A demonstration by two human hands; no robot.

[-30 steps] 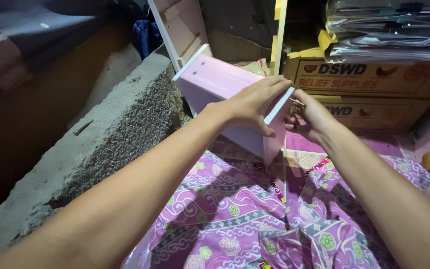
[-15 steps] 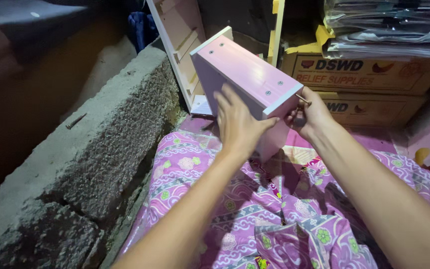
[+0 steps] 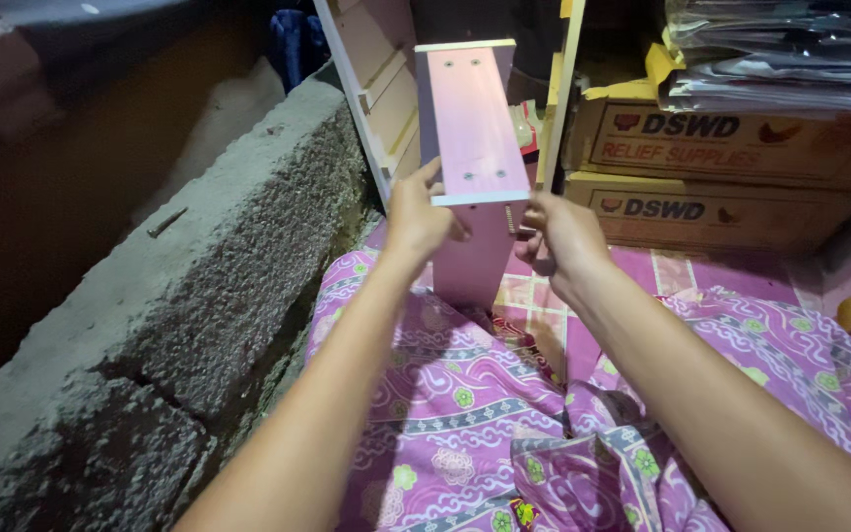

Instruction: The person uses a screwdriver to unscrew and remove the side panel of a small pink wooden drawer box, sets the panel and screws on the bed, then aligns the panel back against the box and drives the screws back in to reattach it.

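Observation:
A pink box-shaped wooden piece with white edges (image 3: pixel 470 128) stands on end above my lap, its long face toward me with small screw heads near both ends. My left hand (image 3: pixel 416 217) grips its lower left corner. My right hand (image 3: pixel 558 234) holds the lower right side, where a screw (image 3: pixel 512 219) sticks out by my fingers. Patterned purple cloth (image 3: pixel 465 404) covers my legs under the piece.
A rough concrete ledge (image 3: pixel 199 266) runs along the left with a nail (image 3: pixel 166 222) on top. A pink panel frame (image 3: pixel 376 79) leans behind the piece. Stacked cardboard boxes (image 3: pixel 731 167) and wrapped bundles (image 3: pixel 790 49) fill the right. Pink floor tiles (image 3: pixel 682 271) show ahead.
The pink piece has turned from a slant to point straight away from me. My left hand slid from its front face to the lower left corner. My right hand stayed at the right side.

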